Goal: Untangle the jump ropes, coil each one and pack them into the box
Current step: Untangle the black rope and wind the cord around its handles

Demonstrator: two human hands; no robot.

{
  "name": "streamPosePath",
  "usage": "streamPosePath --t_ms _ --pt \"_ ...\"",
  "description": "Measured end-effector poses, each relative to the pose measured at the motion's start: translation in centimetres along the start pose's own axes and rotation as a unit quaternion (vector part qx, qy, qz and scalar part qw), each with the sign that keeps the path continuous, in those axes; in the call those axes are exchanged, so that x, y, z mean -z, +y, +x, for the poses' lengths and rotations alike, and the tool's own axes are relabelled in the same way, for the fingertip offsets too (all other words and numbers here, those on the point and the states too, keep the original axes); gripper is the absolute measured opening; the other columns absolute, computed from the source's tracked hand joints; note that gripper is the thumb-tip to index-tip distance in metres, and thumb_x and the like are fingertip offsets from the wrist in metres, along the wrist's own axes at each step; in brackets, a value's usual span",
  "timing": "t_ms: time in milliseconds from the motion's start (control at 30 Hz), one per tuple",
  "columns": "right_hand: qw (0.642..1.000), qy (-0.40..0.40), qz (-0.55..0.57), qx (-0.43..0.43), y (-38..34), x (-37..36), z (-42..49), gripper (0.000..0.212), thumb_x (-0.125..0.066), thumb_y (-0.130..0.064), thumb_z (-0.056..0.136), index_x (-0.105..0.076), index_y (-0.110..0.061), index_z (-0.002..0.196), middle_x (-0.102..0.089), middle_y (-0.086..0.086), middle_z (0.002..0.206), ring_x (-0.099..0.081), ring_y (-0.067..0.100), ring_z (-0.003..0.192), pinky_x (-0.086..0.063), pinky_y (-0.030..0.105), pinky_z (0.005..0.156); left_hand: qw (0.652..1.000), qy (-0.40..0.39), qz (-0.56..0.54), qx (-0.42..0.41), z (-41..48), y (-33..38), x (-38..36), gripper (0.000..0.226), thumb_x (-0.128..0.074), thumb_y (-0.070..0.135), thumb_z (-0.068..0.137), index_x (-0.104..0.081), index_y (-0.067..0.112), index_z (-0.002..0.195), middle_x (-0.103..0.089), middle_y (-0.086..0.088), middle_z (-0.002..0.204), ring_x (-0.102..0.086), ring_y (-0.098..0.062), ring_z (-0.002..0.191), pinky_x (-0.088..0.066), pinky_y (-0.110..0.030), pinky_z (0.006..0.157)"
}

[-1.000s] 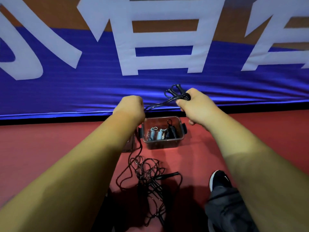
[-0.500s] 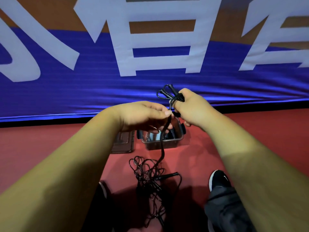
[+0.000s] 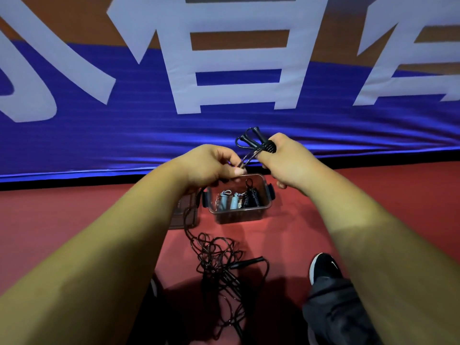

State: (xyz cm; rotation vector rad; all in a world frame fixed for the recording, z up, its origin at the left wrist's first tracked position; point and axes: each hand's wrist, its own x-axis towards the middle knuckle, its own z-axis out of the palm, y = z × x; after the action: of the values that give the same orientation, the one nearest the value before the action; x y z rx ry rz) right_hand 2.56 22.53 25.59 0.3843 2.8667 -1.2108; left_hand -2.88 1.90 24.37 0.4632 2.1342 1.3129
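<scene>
Right hand [image 3: 286, 161] fingers curled round a partly wound black jump rope [image 3: 270, 146], loops protruding above. Left hand [image 3: 211, 163] pinches the free strand just beside it. Judged best practice is to lay each turn even and taut, drawing slack steadily. The strand trails past the lid [image 3: 178, 215] to a tangled pile [image 3: 219, 260] on the floor, which is likely to snag. The open box [image 3: 239, 216] below holds coiled ropes [image 3: 236, 200].

A box [image 3: 239, 216] is sitting on the red floor [image 3: 74, 220], its lid [image 3: 185, 215] lying at 9 o'clock. At 6 o'clock, tangled rope [image 3: 219, 265] is sprawling.
</scene>
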Motion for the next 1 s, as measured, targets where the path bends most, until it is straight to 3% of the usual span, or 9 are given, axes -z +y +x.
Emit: streamPosePath --t_ms 100,167,300,433,567,633,733,867,1000 --pt "0.999 -0.015 0.045 -0.017 -0.3 0.0 -0.2 0.021 -0.064 -0.031 0.095 -0.055 -0.013 0.099 -0.06 0.009 0.078 -0.052 0.026 0.051 -0.049 0.039 0.054 0.994 0.111 0.005 0.007 0.9 -0.5 0.1 0.004 -0.084 0.021 0.088 -0.081 0.022 0.086 -0.074 -0.006 0.08 -0.061 -0.02 0.071 -0.051 -0.038 0.076" --pt "0.99 -0.044 0.135 -0.016 -0.7 -0.2 -0.3 0.014 -0.063 -0.023 0.089 -0.051 -0.015 0.088 -0.046 0.011 0.079 -0.038 0.025 0.059 -0.038 0.032 0.046 0.991 0.132 0.013 0.008 1.2 -0.5 -0.1 0.005 -0.085 0.022 0.087 -0.081 0.022 0.084 -0.074 -0.003 0.077 -0.06 -0.018 0.069 -0.051 -0.034 0.074" --pt "0.96 -0.065 0.27 -0.038 -1.3 -0.1 -0.9 0.025 -0.076 -0.034 0.092 -0.059 -0.017 0.095 -0.051 0.007 0.082 -0.036 0.014 0.052 -0.029 0.026 0.043 0.996 0.068 0.048 0.027 0.7 -0.1 -1.1 0.017 -0.077 0.032 0.095 -0.074 0.016 0.088 -0.067 -0.001 0.071 -0.055 -0.017 0.063 -0.049 -0.029 0.065" --pt "0.946 -0.064 0.311 -0.058 -1.3 -0.1 -0.9 0.03 -0.07 -0.044 0.1 -0.061 -0.015 0.103 -0.058 0.007 0.087 -0.037 0.011 0.048 -0.028 0.024 0.042 0.992 0.033 0.112 0.046 0.0 0.4 -1.4 0.036 -0.058 0.049 0.104 -0.079 0.021 0.096 -0.064 0.001 0.068 -0.053 -0.014 0.056 -0.044 -0.022 0.056" --pt "0.921 -0.08 0.376 -0.068 -1.5 0.0 -0.9 0.029 -0.071 -0.039 0.101 -0.06 -0.014 0.108 -0.058 0.007 0.082 -0.036 0.012 0.048 -0.026 0.023 0.041 0.999 0.005 0.012 0.043 0.4 0.0 -1.1 0.029 -0.056 0.036 0.108 -0.077 0.017 0.104 -0.064 -0.002 0.079 -0.056 -0.02 0.074 -0.05 -0.032 0.065" --pt "0.907 -0.095 0.404 -0.069 -1.6 0.2 -1.0 0.032 -0.073 -0.039 0.1 -0.061 -0.012 0.113 -0.059 0.006 0.079 -0.035 0.013 0.05 -0.025 0.023 0.041 0.998 -0.021 -0.045 0.048 0.5 -0.4 -0.6 0.023 -0.055 0.024 0.109 -0.075 0.013 0.111 -0.07 -0.003 0.089 -0.064 -0.018 0.082 -0.057 -0.036 0.079" --pt "0.899 -0.179 0.393 -0.069 -1.7 0.6 -1.4 0.034 -0.07 -0.04 0.101 -0.063 -0.011 0.118 -0.058 0.005 0.076 -0.034 0.012 0.05 -0.023 0.021 0.039 0.998 -0.042 -0.024 0.033 0.1 -0.5 0.4 0.018 -0.059 0.015 0.106 -0.075 0.013 0.113 -0.078 -0.009 0.104 -0.072 -0.024 0.097 -0.052 -0.044 0.089" --pt "0.862 -0.401 0.286 -0.117 -1.4 0.7 -2.8 0.029 -0.066 -0.038 0.103 -0.06 -0.012 0.112 -0.052 0.004 0.074 -0.03 0.006 0.046 -0.018 0.016 0.034 0.999 -0.037 0.026 -0.022 -0.9 0.2 1.3 0.019 -0.072 -0.003 0.092 -0.08 0.012 0.101 -0.078 -0.019 0.097 -0.068 -0.025 0.08 -0.056 -0.037 0.078" --pt "0.835 -0.487 0.215 -0.141 -1.3 0.6 -3.2 0.028 -0.061 -0.039 0.105 -0.058 -0.014 0.116 -0.051 0.001 0.072 -0.026 0.004 0.045 -0.013 0.016 0.035 0.997 -0.058 0.048 -0.029 -1.5 0.9 1.8 0.023 -0.074 -0.004 0.087 -0.083 0.013 0.097 -0.078 -0.022 0.094 -0.069 -0.024 0.078 -0.056 -0.031 0.076"
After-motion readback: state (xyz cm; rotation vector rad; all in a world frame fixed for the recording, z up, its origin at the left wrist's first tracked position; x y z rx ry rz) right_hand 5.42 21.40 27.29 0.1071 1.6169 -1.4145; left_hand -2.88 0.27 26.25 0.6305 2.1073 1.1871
